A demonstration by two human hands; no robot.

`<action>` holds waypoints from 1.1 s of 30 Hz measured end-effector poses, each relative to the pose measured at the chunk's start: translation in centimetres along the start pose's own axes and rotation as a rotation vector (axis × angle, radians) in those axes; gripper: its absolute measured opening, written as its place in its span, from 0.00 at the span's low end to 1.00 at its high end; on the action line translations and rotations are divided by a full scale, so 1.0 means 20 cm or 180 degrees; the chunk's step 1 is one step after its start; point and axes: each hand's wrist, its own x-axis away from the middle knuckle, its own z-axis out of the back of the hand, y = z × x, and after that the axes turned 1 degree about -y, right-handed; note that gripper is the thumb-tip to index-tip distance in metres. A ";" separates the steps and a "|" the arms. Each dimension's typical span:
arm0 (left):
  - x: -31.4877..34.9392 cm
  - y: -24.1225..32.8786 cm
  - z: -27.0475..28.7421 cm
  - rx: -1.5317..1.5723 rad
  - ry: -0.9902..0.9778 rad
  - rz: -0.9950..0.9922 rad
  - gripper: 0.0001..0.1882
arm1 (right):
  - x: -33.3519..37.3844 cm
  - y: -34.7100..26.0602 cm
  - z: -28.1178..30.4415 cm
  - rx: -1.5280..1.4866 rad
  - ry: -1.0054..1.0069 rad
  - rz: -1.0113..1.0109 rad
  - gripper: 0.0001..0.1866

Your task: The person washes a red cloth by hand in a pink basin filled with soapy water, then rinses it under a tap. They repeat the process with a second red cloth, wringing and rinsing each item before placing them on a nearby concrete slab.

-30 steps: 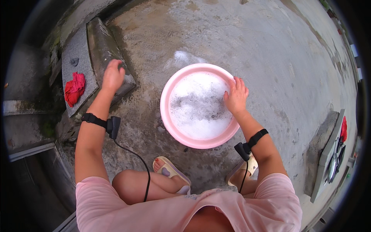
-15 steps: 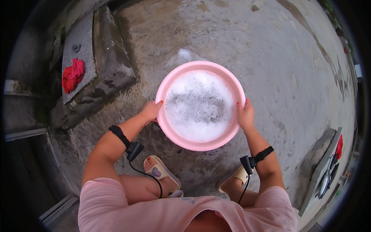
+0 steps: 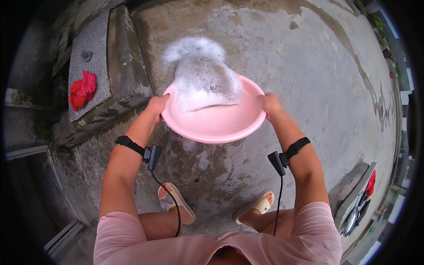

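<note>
A pink round basin [image 3: 216, 124] is tilted away from me, held up in front between both hands. My left hand [image 3: 157, 106] is closed on its left rim, and my right hand [image 3: 270, 105] grips the right rim. Foamy water [image 3: 205, 84] pours over the far edge of the basin. White suds [image 3: 194, 47] spread on the concrete beyond it. The near inside of the basin shows bare pink. Fingers under the rim are partly hidden on both sides.
To the left stands a stone slab [image 3: 95, 57] on a concrete block, with a wrinkled red cloth [image 3: 82, 90] on it. Wet concrete ground [image 3: 309, 79] lies around me. At the lower right is another slab [image 3: 346, 207] with a red cloth [image 3: 370, 183] and dark items.
Both hands have moved the basin forward and slightly left and tipped its far side down. The foamy water, level in it before, now spills out onto the ground.
</note>
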 end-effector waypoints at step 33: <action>0.58 1.39 0.23 0.2067 -0.0667 0.0305 0.13 | 0.23 -2.47 -0.01 0.1731 0.0549 0.0528 0.15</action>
